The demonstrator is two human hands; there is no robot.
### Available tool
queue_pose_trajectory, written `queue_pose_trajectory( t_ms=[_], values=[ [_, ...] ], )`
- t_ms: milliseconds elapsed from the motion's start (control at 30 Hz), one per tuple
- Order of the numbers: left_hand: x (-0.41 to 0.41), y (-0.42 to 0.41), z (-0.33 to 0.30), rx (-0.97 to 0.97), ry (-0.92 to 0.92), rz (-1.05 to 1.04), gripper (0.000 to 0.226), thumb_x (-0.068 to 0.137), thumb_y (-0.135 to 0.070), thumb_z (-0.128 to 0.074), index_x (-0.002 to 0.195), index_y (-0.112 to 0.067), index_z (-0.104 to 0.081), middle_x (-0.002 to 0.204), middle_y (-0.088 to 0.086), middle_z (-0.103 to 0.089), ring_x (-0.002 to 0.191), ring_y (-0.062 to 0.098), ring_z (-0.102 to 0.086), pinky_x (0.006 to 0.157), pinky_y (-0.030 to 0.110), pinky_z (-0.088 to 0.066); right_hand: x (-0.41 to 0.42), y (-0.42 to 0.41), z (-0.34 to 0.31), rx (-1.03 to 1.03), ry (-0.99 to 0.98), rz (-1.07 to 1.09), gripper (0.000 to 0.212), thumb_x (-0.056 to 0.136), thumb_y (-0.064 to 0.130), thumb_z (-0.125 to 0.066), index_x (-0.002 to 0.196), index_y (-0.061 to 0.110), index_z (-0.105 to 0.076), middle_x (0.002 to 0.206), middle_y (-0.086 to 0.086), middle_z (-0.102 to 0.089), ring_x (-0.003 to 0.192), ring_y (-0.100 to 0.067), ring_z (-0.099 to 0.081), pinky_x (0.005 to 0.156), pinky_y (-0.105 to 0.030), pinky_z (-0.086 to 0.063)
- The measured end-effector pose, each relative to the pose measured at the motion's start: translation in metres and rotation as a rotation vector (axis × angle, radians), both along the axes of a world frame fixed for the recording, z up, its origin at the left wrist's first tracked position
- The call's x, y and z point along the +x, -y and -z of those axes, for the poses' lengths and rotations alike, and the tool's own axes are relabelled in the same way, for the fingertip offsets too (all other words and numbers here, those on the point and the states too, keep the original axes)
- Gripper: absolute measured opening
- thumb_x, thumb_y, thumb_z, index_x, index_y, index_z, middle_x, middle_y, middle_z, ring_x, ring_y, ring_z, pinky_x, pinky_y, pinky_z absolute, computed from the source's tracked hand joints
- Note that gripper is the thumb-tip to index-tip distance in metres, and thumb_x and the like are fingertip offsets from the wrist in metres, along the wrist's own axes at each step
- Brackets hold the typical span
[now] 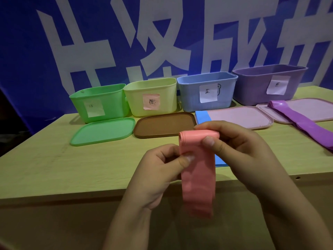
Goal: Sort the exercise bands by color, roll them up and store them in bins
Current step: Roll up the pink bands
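Note:
A pink band (pixel 198 177) hangs in front of the table edge, its top end rolled into a small coil. My right hand (pixel 239 154) pinches that coil between thumb and fingers. My left hand (pixel 162 170) pinches the band's left edge just below the roll. A blue band (pixel 202 117) lies flat on the table behind my hands, partly hidden by them. A purple band (pixel 302 121) lies stretched out at the right, across a lid. Along the back stand a green bin (pixel 100 101), a yellow bin (pixel 153 89), a blue bin (pixel 191 94) and a purple bin (pixel 252 87), each labelled.
A green lid (pixel 104 131), a brown lid (pixel 162 124) and two pink lids (pixel 241 116) lie in front of the bins on the wooden table (pixel 54 168). A blue banner with white characters hangs behind.

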State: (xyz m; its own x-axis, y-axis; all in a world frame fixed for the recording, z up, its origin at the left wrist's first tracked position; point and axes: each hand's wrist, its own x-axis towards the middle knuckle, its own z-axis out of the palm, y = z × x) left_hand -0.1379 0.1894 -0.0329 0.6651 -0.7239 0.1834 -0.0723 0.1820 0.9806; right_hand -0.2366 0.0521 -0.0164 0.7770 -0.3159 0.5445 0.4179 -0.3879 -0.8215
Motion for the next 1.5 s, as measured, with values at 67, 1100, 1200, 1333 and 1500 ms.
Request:
queue_pose_trajectory(
  t_ms=[67, 1100, 1200, 1333, 1500],
  values=[
    [-0.001, 0.001, 0.0, 0.011, -0.002, -0.02, 0.023, 0.056, -0.029, -0.072, 0.078, -0.022, -0.077, 0.079, 0.003, -0.074, 0.075, 0.017, -0.07, 0.068, 0.031, -0.059, 0.001, -0.002, 0.002, -0.015, 0.006, 0.017, 0.02, 0.078, 0.034, -0.061, 0.098, 0.032, -0.067, 0.099, 0.015, -0.069, 0.092, -0.002, -0.064, 0.074, -0.016, -0.053],
    [-0.006, 0.001, -0.003, -0.002, 0.037, -0.09, 0.037, 0.058, -0.047, -0.07, 0.084, -0.021, -0.077, 0.087, 0.012, -0.075, 0.076, 0.022, -0.07, 0.066, 0.031, -0.058, 0.003, 0.004, 0.011, -0.009, -0.076, -0.078, 0.032, 0.075, 0.028, -0.063, 0.106, 0.022, -0.066, 0.106, 0.012, -0.069, 0.101, -0.006, -0.064, 0.082, -0.022, -0.052],
    [-0.002, -0.003, -0.003, -0.008, 0.084, -0.073, 0.038, 0.057, -0.045, -0.072, 0.087, -0.021, -0.076, 0.086, 0.009, -0.075, 0.075, 0.019, -0.068, 0.063, 0.027, -0.055, 0.001, 0.004, 0.009, 0.043, -0.11, -0.123, 0.037, 0.076, 0.037, -0.058, 0.112, 0.028, -0.063, 0.107, 0.017, -0.067, 0.1, -0.001, -0.063, 0.077, -0.015, -0.051],
    [-0.001, -0.005, -0.002, 0.005, 0.138, -0.037, 0.034, 0.055, -0.042, -0.074, 0.086, -0.027, -0.076, 0.084, 0.004, -0.075, 0.081, 0.018, -0.07, 0.071, 0.031, -0.057, 0.002, 0.003, 0.009, 0.0, -0.181, -0.072, 0.039, 0.073, 0.048, -0.055, 0.108, 0.034, -0.065, 0.102, 0.018, -0.068, 0.095, -0.001, -0.064, 0.074, -0.018, -0.053],
    [0.001, -0.008, -0.001, -0.011, 0.087, 0.017, 0.037, 0.051, -0.03, -0.082, 0.085, -0.016, -0.073, 0.079, 0.003, -0.073, 0.078, 0.016, -0.069, 0.067, 0.026, -0.058, 0.0, 0.003, 0.007, -0.011, -0.151, -0.082, 0.025, 0.079, 0.037, -0.06, 0.1, 0.027, -0.07, 0.099, 0.009, -0.07, 0.091, -0.008, -0.066, 0.076, -0.024, -0.056]
  ],
)
